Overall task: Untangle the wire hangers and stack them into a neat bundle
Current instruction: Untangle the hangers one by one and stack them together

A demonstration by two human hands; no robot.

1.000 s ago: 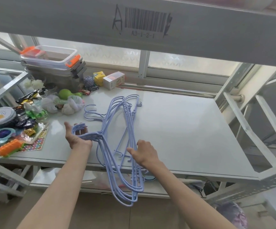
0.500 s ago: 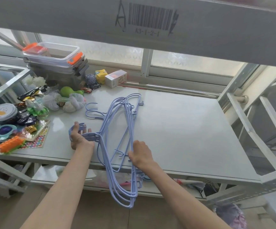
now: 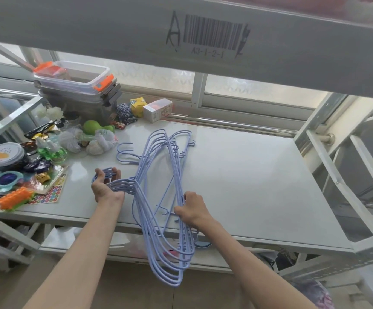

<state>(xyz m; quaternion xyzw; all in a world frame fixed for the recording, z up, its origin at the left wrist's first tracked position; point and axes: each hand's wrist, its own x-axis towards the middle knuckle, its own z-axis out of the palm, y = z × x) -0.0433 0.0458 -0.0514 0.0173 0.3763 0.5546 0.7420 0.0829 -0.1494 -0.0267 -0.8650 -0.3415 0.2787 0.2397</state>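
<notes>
Between curled fingers of left hand (image 3: 106,188) and right hand (image 3: 191,208): hangers (image 3: 158,197) gripped, aligning step; next, likely square hooks.

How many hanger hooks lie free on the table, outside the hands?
2. Both lie just beyond the left hand: the far hook and the near hook, side by side. More may hide in the bundle.

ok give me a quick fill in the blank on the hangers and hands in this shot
1. The wire hangers are all the colour ____.
2. The left hand grips the gathered ____ of the hangers.
3. The right hand holds the bundle near the table's ____ edge.
4. The near ends of the hangers hang ____ the table's edge.

Missing words: blue; hooks; front; past
</notes>
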